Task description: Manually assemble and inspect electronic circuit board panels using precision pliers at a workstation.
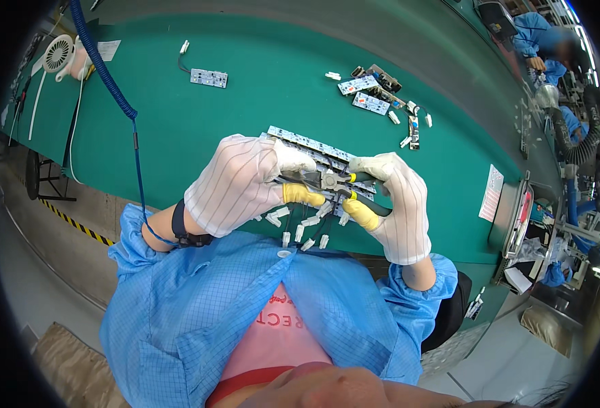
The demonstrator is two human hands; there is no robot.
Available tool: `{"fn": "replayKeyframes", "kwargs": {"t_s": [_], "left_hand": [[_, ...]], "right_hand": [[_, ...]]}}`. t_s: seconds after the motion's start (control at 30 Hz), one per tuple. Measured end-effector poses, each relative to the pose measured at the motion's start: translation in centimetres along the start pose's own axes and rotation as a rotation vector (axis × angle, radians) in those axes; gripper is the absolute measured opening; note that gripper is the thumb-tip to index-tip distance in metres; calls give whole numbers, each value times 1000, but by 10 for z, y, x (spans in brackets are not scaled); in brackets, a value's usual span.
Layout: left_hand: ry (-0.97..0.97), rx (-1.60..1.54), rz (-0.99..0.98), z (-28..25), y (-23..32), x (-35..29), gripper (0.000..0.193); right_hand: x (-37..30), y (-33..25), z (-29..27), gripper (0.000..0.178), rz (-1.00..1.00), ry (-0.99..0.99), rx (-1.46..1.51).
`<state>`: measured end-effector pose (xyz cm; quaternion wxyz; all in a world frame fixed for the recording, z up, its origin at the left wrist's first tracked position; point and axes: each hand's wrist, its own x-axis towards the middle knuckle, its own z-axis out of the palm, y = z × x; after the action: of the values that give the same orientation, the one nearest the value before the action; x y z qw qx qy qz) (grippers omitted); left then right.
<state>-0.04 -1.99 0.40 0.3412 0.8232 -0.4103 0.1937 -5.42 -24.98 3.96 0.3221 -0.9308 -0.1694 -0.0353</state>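
Note:
Both my hands wear white striped gloves with yellow thumb tips. My right hand (398, 207) grips a pair of cutting pliers (330, 181) by its dark handles, the jaws turned left. My left hand (242, 180) is closed in a pinch beside the jaws. Something dark lies between its fingers, but I cannot make out what. Beneath and behind both hands are long circuit boards (310, 145) packed with small parts. Several white plug connectors (300, 233) on dark wires hang out toward me. My fingers and the pliers cover much of the boards.
A single board (209, 78) with a wired plug lies at the far left. Several loose boards (371, 103) are piled at the far right. A coiled blue cord (99, 58) comes down to my left wrist. A small white fan (58, 53) stands on the green mat (143, 146).

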Motion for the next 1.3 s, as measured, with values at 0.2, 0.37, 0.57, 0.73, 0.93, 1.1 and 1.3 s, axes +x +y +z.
{"fn": "replayKeyframes", "kwargs": {"t_s": [0.2,0.37,0.57,0.73,0.93,1.1,1.3], "left_hand": [[-83,-106,-90,5,-7,-5,42],[-33,-467,-354,1,1,4,39],[-65,-516,-311,-4,1,10,40],[-21,-878,-461,4,6,4,39],[-13,-665,-389,-6,2,8,40],[32,-649,-370,-5,-2,3,40],[17,69,-118,-4,-16,-23,37]], "right_hand": [[-9,27,-5,23,225,192,182],[-64,121,-37,36,592,315,-663],[-69,130,-26,55,497,286,-1105],[-9,4,-1,64,285,74,868],[2,-15,18,48,272,112,928],[4,-17,20,44,243,130,806],[15,-13,6,30,527,-161,900]]}}
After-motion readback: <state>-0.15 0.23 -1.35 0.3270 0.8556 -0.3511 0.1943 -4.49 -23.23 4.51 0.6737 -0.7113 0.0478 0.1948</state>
